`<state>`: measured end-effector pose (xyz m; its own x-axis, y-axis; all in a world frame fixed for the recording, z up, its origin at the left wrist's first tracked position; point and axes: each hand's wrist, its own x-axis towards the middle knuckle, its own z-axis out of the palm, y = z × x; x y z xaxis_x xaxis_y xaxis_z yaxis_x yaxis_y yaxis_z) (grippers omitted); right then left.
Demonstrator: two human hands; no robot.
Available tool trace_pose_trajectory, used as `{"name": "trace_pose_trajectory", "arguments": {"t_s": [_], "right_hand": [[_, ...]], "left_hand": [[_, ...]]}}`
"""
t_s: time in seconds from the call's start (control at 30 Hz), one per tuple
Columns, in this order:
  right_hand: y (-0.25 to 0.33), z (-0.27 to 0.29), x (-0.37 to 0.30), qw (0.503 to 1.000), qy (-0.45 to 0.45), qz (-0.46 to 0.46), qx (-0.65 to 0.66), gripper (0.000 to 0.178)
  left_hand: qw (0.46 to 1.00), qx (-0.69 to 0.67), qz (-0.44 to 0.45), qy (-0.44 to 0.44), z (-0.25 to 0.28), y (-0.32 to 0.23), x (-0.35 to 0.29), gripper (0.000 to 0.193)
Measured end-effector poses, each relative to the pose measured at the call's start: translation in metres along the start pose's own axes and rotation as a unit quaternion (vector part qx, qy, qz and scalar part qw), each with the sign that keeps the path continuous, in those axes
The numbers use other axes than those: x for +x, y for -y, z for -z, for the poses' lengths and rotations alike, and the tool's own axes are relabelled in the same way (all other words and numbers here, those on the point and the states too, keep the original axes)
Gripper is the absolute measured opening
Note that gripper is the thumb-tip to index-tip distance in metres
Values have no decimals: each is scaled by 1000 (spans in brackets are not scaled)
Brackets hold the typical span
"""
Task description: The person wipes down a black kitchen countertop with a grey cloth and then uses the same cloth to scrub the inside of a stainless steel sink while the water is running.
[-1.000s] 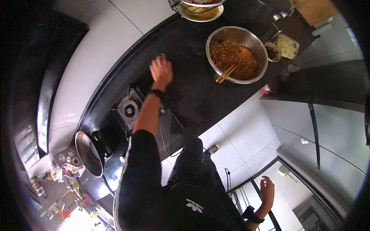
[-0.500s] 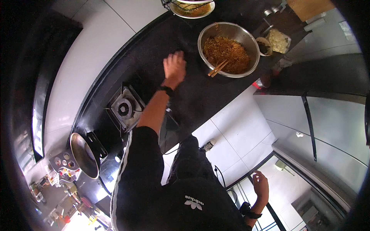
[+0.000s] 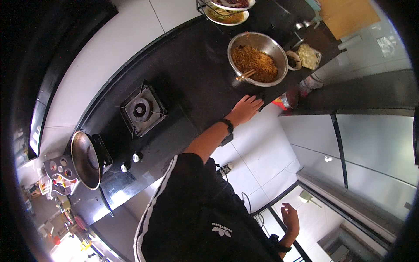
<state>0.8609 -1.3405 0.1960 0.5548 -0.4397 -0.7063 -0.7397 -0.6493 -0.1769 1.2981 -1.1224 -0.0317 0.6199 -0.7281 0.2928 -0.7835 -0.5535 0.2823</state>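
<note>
My left hand (image 3: 247, 109) rests palm down at the front edge of the black counter (image 3: 196, 91), just below the steel bowl (image 3: 279, 54). Its fingers are stretched out; a small dark patch shows by the fingertips, and I cannot tell whether it is a separate thing. Inside the bowl lie reddish-brown noodles (image 3: 257, 61), with a pair of wooden chopsticks (image 3: 247, 75) leaning over the near rim. At the lower right, away from the counter, hangs my right hand (image 3: 290, 218), its fingers loosely bent and nothing visible in them. Both wrists wear black bands.
A gas burner (image 3: 142, 110) sits left of my arm, with a frying pan (image 3: 87, 159) beyond it. Plated food (image 3: 227, 16) stands on a rack at the back. Right of the bowl are a small cup (image 3: 293, 61) and a container of pale food (image 3: 309, 56).
My left hand has moved across the counter to the right and toward me, from left of the bowl to the front edge. The view has shifted slightly. My right hand stays low.
</note>
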Motion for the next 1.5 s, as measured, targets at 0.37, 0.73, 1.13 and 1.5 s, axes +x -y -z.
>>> {"name": "trace_pose_trajectory", "arguments": {"t_s": [0.37,0.73,1.13,1.5], "right_hand": [[64,17,25,990,-84,55,100,27],[6,-15,29,997,-31,25,65,32],[14,36,54,991,-95,90,31,34],[-6,-2,30,993,-62,12,98,33]], "left_hand": [[968,167,188,13,85,134,-71,52],[996,4,74,51,34,-36,-66,54],[966,49,253,31,91,19,-129,52],[935,157,319,8,69,71,-80,53]]}}
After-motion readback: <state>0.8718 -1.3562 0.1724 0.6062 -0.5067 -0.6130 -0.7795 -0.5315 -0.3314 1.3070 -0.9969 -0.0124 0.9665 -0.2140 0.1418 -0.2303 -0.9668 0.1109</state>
